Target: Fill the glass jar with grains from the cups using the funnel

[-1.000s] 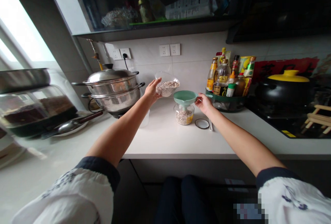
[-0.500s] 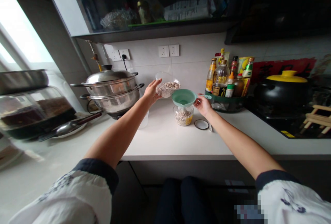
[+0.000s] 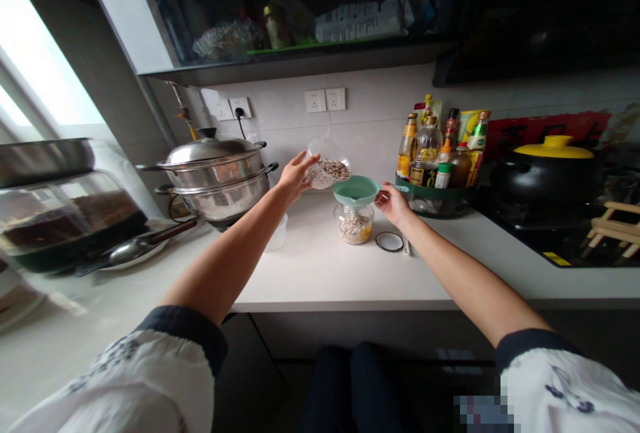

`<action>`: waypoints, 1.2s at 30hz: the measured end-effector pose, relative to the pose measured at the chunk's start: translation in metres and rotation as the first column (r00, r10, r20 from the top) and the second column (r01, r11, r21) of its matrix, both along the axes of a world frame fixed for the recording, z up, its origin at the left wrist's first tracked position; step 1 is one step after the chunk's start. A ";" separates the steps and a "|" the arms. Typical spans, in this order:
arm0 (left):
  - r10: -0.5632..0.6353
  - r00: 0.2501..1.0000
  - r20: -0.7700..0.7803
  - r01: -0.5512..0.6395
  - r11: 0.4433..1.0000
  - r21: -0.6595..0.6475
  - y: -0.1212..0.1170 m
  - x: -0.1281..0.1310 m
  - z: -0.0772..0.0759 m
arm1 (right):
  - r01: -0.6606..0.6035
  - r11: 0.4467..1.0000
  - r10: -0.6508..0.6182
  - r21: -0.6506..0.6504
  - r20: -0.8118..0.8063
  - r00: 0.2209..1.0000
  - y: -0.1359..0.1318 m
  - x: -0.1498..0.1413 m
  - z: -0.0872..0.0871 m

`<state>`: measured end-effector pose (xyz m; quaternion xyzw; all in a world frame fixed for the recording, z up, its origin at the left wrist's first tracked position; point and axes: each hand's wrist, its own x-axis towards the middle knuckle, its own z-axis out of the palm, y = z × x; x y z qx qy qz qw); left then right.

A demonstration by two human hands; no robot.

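My left hand (image 3: 296,176) is closed round a clear plastic container (image 3: 321,178), tipped to the right, with brownish-white seeds or grains (image 3: 334,169) gathered toward its low rim. Just right of that rim is a green funnel (image 3: 356,191), whose handle my right hand (image 3: 391,202) grips. Below the funnel stands a clear jar (image 3: 355,227), partly filled with similar grains; the funnel hides its mouth. A round dark-rimmed lid (image 3: 389,241) lies on the counter to the jar's right.
A steel steamer pot (image 3: 215,183) stands left, near a ladle (image 3: 133,251) on a plate. Sauce bottles (image 3: 430,153) fill a green-rimmed tray at the right. Beyond them, a black pot (image 3: 545,169) with a yellow lid is on the stove. A cabinet (image 3: 300,63) overhangs the counter.
The container in my left hand has tilted further and shifted slightly right toward the funnel, its grains sliding to the rim. My right hand and the funnel have hardly moved.
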<state>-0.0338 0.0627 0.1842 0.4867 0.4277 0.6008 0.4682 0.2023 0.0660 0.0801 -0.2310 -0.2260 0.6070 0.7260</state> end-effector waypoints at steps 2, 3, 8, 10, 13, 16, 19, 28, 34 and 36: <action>-0.012 0.998 -0.058 0.014 1.000 0.024 0.000 0.001 0.000 | 0.000 1.000 0.000 -0.009 0.001 1.000 0.000 -0.001 0.000; -0.016 0.996 -0.087 0.019 0.999 0.032 0.000 0.002 0.000 | 0.002 1.000 -0.002 -0.009 0.000 1.000 0.000 -0.001 0.000; 0.023 0.980 -0.198 -0.012 0.998 0.057 0.002 0.005 0.001 | 0.005 1.000 -0.005 -0.022 -0.004 1.000 0.000 -0.001 0.001; 0.046 0.968 -0.245 -0.030 0.997 0.071 0.003 0.006 0.001 | 0.004 1.000 -0.004 -0.031 -0.003 1.000 0.001 -0.001 0.001; 0.067 0.954 -0.291 -0.045 0.996 0.081 0.003 0.008 0.001 | 0.005 0.999 -0.005 -0.036 -0.002 1.000 0.002 0.000 0.001; 0.074 0.948 -0.308 -0.044 0.993 0.105 0.005 0.009 0.001 | 0.002 0.999 -0.002 -0.039 -0.001 1.000 0.003 0.000 0.002; 0.087 0.944 -0.319 -0.038 0.987 0.156 0.008 0.010 -0.001 | 0.002 0.999 -0.002 -0.047 -0.001 1.000 0.002 -0.001 0.003; 0.097 0.937 -0.336 -0.030 0.979 0.200 0.015 0.009 -0.004 | 0.006 0.999 -0.006 -0.048 0.011 1.000 0.002 -0.002 0.003; 0.113 0.921 -0.374 -0.041 0.980 0.197 0.010 0.012 0.001 | 0.001 0.999 0.000 -0.044 0.013 1.000 0.003 -0.001 0.003; 0.109 0.921 -0.374 -0.038 0.981 0.191 0.008 0.014 0.002 | 0.003 0.999 -0.002 -0.047 0.015 1.000 0.003 -0.001 0.003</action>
